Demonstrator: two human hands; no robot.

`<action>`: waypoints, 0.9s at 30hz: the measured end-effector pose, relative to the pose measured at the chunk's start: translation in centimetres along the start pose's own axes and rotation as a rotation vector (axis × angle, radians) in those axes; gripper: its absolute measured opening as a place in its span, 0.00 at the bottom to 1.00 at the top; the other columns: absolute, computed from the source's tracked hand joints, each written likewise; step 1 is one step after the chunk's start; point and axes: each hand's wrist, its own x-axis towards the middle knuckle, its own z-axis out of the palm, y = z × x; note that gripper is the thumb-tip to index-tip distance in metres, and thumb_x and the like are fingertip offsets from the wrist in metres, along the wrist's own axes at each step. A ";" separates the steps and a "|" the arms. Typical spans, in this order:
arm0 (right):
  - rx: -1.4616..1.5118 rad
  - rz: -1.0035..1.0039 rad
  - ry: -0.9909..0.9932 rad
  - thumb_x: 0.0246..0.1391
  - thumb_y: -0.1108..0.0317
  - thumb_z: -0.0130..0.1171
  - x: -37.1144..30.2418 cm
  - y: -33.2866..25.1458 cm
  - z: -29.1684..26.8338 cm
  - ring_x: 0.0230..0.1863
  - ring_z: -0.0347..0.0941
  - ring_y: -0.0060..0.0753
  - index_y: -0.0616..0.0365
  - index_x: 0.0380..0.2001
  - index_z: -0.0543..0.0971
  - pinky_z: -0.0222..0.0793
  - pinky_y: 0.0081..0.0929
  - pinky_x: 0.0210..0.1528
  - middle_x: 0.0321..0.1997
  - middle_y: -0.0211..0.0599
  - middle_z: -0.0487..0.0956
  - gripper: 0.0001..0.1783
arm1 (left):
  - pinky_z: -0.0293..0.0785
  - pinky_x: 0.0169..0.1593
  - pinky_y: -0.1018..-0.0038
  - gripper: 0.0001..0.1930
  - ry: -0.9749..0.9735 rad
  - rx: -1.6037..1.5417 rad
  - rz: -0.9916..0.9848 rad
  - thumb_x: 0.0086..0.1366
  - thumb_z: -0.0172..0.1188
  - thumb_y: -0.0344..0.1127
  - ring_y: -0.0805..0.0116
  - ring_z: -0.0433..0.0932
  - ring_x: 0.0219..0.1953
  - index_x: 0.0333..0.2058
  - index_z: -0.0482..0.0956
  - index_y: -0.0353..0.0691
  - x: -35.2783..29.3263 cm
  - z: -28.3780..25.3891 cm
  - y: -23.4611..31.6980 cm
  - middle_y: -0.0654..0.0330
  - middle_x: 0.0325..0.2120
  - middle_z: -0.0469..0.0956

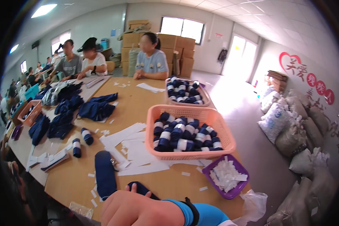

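Navy cloth (pixel 141 188) lies just beyond the right hand (pixel 143 211), fingertips (pixel 133 186) against it. Finger opening and hold: cannot tell.

Big lettering out on the right-hand wall (pixel 268 58): a red heart outline (pixel 285 55) with large dark Chinese characters (pixel 291 64) set against it, and tumbling down beside them three red discs (pixel 320 88), each carrying one pale character! Dark brushed characters (pixel 310 93) run on below. Over to the back wall, a small red notice (pixel 219 35), its writing too tiny to read. Down to the sacks, and a white one (pixel 274 117) shows blue print, blurred. Now the table: white bands (pixel 182 144) wrap the navy rolls (pixel 164 145) in the front basket (pixel 192 155), some seemingly printed in blue, though I can't make out a word.
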 end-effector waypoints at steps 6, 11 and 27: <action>-0.036 -0.088 -0.061 0.43 0.25 0.61 0.9 -1.5 -0.1 0.16 0.63 0.43 0.53 0.15 0.65 0.56 0.33 0.18 0.17 0.31 0.62 0.39 | 0.50 0.75 0.44 0.33 0.034 -0.102 0.050 0.72 0.51 0.57 0.38 0.54 0.76 0.73 0.64 0.57 1.8 -1.0 0.5 0.46 0.75 0.57; -0.102 -0.125 -0.077 0.46 0.27 0.63 1.3 -2.2 -0.4 0.15 0.62 0.41 0.54 0.16 0.64 0.55 0.33 0.18 0.17 0.31 0.60 0.39 | 0.50 0.75 0.43 0.33 0.012 -0.164 0.048 0.72 0.51 0.57 0.38 0.54 0.76 0.73 0.64 0.57 1.8 -1.5 0.1 0.46 0.75 0.57; -0.173 -0.144 -0.016 0.50 0.29 0.61 1.5 -3.5 1.0 0.14 0.64 0.35 0.53 0.15 0.65 0.53 0.30 0.17 0.16 0.29 0.60 0.37 | 0.50 0.75 0.43 0.34 -0.060 -0.341 0.024 0.71 0.52 0.58 0.37 0.54 0.75 0.73 0.65 0.58 1.1 -3.3 -0.8 0.46 0.75 0.57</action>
